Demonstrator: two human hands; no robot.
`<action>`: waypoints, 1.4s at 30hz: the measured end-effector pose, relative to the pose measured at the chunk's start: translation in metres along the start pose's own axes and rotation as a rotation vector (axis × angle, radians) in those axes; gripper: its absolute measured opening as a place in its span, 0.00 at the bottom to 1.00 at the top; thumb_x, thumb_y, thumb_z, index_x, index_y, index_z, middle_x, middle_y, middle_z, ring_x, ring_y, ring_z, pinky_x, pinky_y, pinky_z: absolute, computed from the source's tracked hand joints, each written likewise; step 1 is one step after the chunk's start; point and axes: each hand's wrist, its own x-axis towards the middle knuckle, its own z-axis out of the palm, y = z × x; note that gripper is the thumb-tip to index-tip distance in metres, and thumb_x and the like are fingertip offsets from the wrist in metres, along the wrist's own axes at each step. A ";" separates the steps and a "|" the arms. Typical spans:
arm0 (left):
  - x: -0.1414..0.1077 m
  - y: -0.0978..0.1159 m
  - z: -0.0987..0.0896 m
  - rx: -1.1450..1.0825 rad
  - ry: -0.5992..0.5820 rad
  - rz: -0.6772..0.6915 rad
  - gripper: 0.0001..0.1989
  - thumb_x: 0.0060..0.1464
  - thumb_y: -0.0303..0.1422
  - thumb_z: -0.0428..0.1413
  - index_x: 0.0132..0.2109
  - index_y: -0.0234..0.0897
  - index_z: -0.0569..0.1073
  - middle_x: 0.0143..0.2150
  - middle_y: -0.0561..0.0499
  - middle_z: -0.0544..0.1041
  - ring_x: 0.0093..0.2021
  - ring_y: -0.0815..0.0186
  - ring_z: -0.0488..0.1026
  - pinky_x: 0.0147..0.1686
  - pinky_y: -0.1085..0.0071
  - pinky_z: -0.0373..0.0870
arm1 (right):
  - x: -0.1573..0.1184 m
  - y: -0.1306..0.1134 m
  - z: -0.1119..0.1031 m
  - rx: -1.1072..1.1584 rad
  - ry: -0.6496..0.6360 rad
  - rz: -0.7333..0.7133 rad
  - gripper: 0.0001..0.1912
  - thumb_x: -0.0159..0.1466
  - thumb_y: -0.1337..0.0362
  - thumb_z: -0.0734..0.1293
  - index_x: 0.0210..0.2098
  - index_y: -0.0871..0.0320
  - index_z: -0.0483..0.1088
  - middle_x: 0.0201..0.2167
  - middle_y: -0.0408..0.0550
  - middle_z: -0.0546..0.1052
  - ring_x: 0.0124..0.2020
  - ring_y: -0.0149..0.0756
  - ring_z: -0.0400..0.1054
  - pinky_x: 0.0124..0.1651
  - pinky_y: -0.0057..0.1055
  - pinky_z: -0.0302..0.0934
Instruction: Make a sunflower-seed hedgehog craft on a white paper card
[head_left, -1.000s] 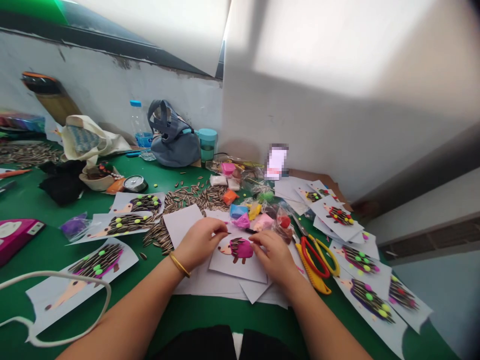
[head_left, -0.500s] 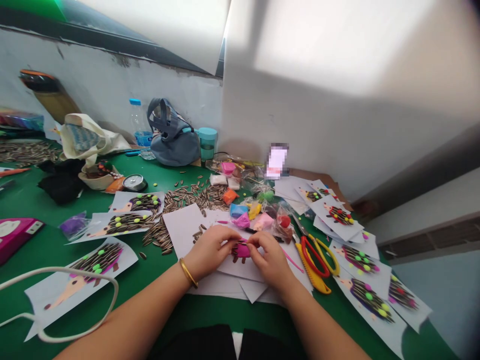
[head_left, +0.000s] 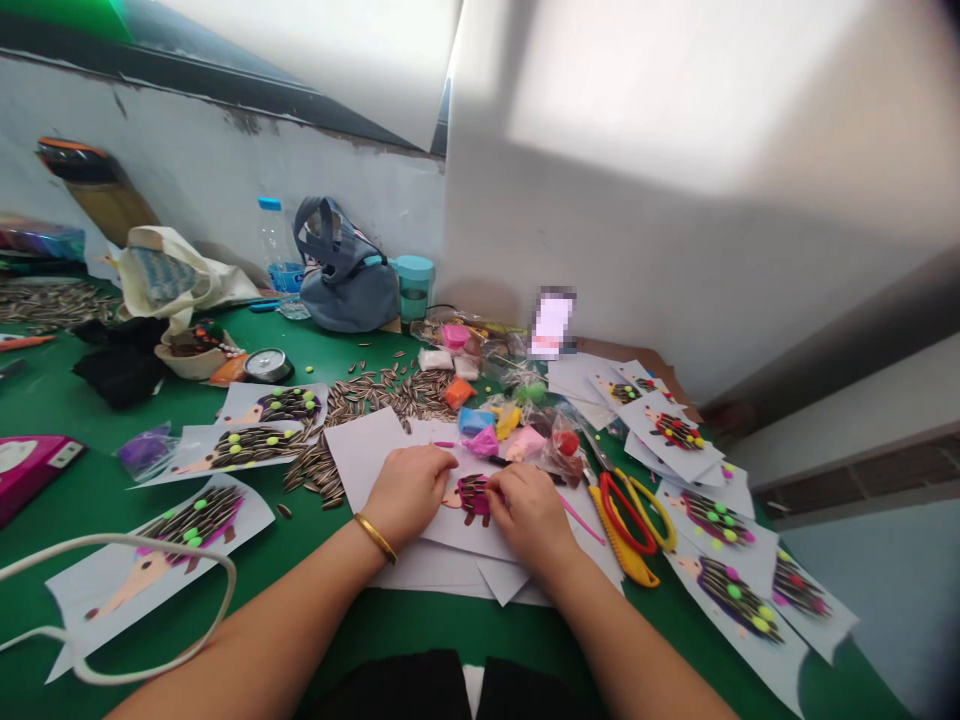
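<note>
A small hedgehog picture (head_left: pixel 474 494) of magenta clay, with a pale face and brown feet, lies on white paper (head_left: pixel 367 445) before me. Striped sunflower seeds stand in its back. My right hand (head_left: pixel 531 512) has its thumb and fingers pinched together at the hedgehog's right edge; whatever they grip is hidden. To the left of the face, my left hand (head_left: pixel 411 492) rests over the paper with fingertips pressed together. It wears a gold bangle (head_left: pixel 375 538), and I cannot see what its fingers hold. Behind it spreads a heap of sunflower seeds (head_left: pixel 394 392).
Bagged coloured clay (head_left: pixel 477 421) lies beyond my hands. Red-handled scissors (head_left: pixel 626 515) and a yellow cutter (head_left: pixel 621 545) are at right, near finished hedgehog cards (head_left: pixel 739 600). More cards (head_left: pixel 187 530) and a white cable (head_left: pixel 229 590) lie left. A blue-grey bag (head_left: pixel 349 280) stands behind.
My left hand has drawn away from the hedgehog to the left, uncovering its face and seeds. My right hand has shifted slightly left and stays at the clay body.
</note>
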 end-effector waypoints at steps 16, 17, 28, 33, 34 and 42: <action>0.001 0.001 0.000 0.009 -0.003 -0.007 0.13 0.58 0.27 0.50 0.44 0.41 0.78 0.44 0.50 0.82 0.46 0.59 0.76 0.48 0.64 0.66 | 0.004 -0.007 0.004 -0.268 -0.009 -0.092 0.06 0.65 0.67 0.65 0.31 0.58 0.71 0.30 0.49 0.73 0.37 0.41 0.64 0.42 0.38 0.50; 0.001 0.001 0.000 0.010 -0.001 -0.004 0.13 0.58 0.27 0.50 0.43 0.41 0.79 0.44 0.50 0.82 0.46 0.59 0.76 0.48 0.64 0.67 | 0.004 -0.008 0.004 -0.276 -0.012 -0.094 0.06 0.65 0.67 0.65 0.31 0.58 0.71 0.30 0.49 0.73 0.36 0.41 0.64 0.41 0.38 0.49; 0.005 -0.014 -0.001 -0.163 0.098 -0.072 0.15 0.59 0.30 0.48 0.45 0.41 0.78 0.46 0.50 0.81 0.48 0.61 0.76 0.50 0.65 0.69 | 0.003 -0.006 -0.002 -0.215 -0.026 -0.058 0.05 0.66 0.66 0.67 0.33 0.58 0.73 0.31 0.49 0.74 0.38 0.42 0.66 0.43 0.37 0.50; 0.011 -0.038 -0.023 -0.176 0.243 -0.210 0.14 0.59 0.35 0.48 0.45 0.40 0.77 0.46 0.48 0.79 0.47 0.60 0.74 0.49 0.66 0.69 | -0.001 -0.002 -0.009 -0.134 0.000 -0.044 0.06 0.67 0.66 0.65 0.36 0.57 0.73 0.34 0.49 0.75 0.39 0.41 0.66 0.44 0.37 0.51; 0.011 -0.040 -0.029 -0.141 0.227 -0.233 0.12 0.58 0.35 0.50 0.43 0.40 0.77 0.44 0.48 0.79 0.46 0.60 0.74 0.47 0.65 0.69 | -0.001 -0.001 -0.010 -0.124 0.011 -0.040 0.06 0.68 0.66 0.64 0.36 0.57 0.73 0.34 0.49 0.75 0.39 0.41 0.66 0.45 0.37 0.51; 0.008 -0.039 -0.039 0.272 0.027 -0.263 0.08 0.54 0.37 0.56 0.39 0.43 0.79 0.43 0.46 0.78 0.48 0.49 0.72 0.44 0.55 0.65 | -0.003 0.005 -0.012 -0.087 0.028 -0.016 0.08 0.68 0.66 0.63 0.36 0.58 0.73 0.33 0.49 0.75 0.39 0.40 0.67 0.45 0.36 0.52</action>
